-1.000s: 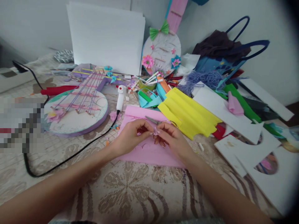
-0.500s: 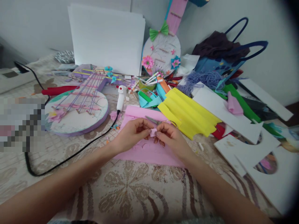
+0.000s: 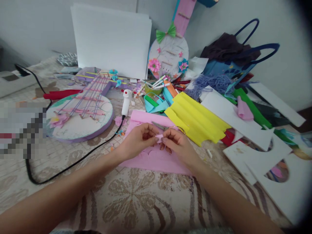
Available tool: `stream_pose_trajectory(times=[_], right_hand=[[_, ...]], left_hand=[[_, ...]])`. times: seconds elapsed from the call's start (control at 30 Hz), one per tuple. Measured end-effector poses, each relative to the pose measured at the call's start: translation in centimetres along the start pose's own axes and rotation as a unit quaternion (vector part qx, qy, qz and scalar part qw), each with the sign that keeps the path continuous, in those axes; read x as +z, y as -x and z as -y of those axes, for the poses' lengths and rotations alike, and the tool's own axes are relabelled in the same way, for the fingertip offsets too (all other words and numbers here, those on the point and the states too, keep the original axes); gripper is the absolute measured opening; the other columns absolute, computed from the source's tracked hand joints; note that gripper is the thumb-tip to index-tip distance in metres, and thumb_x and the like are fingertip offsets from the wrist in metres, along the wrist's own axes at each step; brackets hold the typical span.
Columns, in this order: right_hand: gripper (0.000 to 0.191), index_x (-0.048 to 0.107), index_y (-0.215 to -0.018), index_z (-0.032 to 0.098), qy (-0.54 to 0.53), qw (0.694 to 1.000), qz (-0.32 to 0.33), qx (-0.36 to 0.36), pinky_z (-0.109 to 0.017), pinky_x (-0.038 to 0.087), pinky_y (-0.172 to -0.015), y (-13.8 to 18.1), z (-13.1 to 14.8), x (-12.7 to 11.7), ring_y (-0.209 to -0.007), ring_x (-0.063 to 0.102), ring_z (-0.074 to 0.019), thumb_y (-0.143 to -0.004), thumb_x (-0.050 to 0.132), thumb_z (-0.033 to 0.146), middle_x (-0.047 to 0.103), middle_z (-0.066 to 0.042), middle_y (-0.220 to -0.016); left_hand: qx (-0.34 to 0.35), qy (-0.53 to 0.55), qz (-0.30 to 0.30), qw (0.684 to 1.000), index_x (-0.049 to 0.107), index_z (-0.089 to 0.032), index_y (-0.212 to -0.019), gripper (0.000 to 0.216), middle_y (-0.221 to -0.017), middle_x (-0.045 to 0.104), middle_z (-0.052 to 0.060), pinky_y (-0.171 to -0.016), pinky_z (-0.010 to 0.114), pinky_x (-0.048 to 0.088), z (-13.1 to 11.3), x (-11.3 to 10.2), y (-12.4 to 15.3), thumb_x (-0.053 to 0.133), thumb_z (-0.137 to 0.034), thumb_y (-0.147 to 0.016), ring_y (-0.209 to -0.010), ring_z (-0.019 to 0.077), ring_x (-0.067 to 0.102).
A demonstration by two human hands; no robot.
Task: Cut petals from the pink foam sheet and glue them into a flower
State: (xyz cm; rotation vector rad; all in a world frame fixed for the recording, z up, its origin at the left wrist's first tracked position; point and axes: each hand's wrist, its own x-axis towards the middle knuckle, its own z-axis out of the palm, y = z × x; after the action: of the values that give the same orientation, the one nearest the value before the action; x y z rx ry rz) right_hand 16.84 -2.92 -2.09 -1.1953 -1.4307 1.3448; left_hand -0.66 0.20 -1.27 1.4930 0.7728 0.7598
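Between my two hands is a small piece of pink crepe paper point(image 3: 159, 138). My left hand point(image 3: 141, 138) pinches its left side with thumb and fingers, and my right hand point(image 3: 176, 139) pinches its right side. Both hands are held over a larger sheet of pink crepe paper point(image 3: 156, 161), whose far edge is rolled up. Scissors point(image 3: 158, 125) lie on that sheet just behind my fingers, their handle loops partly hidden by my right hand. A white hot glue gun point(image 3: 126, 102) stands beyond my left hand, its black cord curving to the left.
A round paper-covered string instrument model point(image 3: 83, 117) lies at the left. Another decorated one point(image 3: 169, 55) leans on the wall beside white boards point(image 3: 112, 39). Yellow crepe paper point(image 3: 195, 117), purple yarn point(image 3: 212, 84), a blue bag point(image 3: 226, 70) and cut white boards point(image 3: 255, 159) crowd the right.
The small pink piece has shifted slightly in my fingertips and looks more folded or pinched. Both hands stay in nearly the same place.
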Motion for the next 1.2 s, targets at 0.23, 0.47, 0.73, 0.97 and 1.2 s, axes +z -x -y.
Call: stream_pose_trajectory(times=[0.23,0.47,0.73,0.97,1.2], right_hand=[[0.011,0.050,-0.074,0.019,-0.018,1.000,0.006,0.006,-0.020,0.034,-0.044,-0.09,-0.16,-0.05,-0.046,0.045,-0.0073,-0.080,0.056,0.026,0.057,0.003,-0.059],[0.010,0.051,-0.075,0.019,-0.067,0.997,-0.019,0.017,-0.019,0.033,-0.043,-0.14,-0.33,0.01,-0.045,0.046,-0.0071,-0.080,0.056,0.026,0.057,0.004,-0.057],[0.022,0.053,-0.072,0.018,-0.094,0.995,-0.018,0.020,-0.020,0.034,-0.043,-0.08,-0.18,0.28,-0.048,0.051,-0.0097,-0.085,0.049,0.036,0.057,0.002,-0.056],[0.009,0.053,-0.072,0.017,-0.064,0.998,0.004,0.026,-0.018,0.034,-0.043,-0.04,0.02,0.04,-0.043,0.045,-0.0062,-0.079,0.055,0.022,0.059,0.003,-0.055],[0.009,0.052,-0.070,0.017,-0.077,0.996,-0.011,0.031,-0.018,0.034,-0.043,-0.05,0.36,0.23,-0.044,0.048,-0.0071,-0.078,0.054,0.021,0.060,0.002,-0.054]], left_hand=[[0.013,0.014,0.014,1.000,0.050,-0.014,-0.092,0.013,-0.079,0.057,0.002,-0.062,0.024,0.046,0.06,-0.04,0.00,0.052,-0.014,-0.079,-0.068,0.0100,0.056],[0.080,-0.066,0.034,0.994,0.051,-0.016,-0.093,0.022,-0.089,0.057,0.003,-0.074,0.027,0.047,-0.20,0.06,0.31,0.049,-0.004,-0.075,-0.080,0.0122,0.056],[0.062,-0.110,0.042,0.991,0.053,-0.014,-0.083,0.015,-0.085,0.058,0.003,-0.072,0.026,0.046,-0.21,-0.07,0.23,0.050,-0.005,-0.071,-0.076,0.0119,0.055],[0.048,-0.123,0.059,0.989,0.053,-0.015,-0.085,0.018,-0.086,0.058,0.003,-0.073,0.027,0.045,-0.01,-0.22,0.19,0.051,-0.004,-0.070,-0.077,0.0120,0.054],[0.070,-0.097,0.047,0.992,0.055,-0.013,-0.087,0.010,-0.086,0.058,0.004,-0.074,0.027,0.045,-0.31,-0.12,0.09,0.053,-0.012,-0.077,-0.079,0.0124,0.055]])
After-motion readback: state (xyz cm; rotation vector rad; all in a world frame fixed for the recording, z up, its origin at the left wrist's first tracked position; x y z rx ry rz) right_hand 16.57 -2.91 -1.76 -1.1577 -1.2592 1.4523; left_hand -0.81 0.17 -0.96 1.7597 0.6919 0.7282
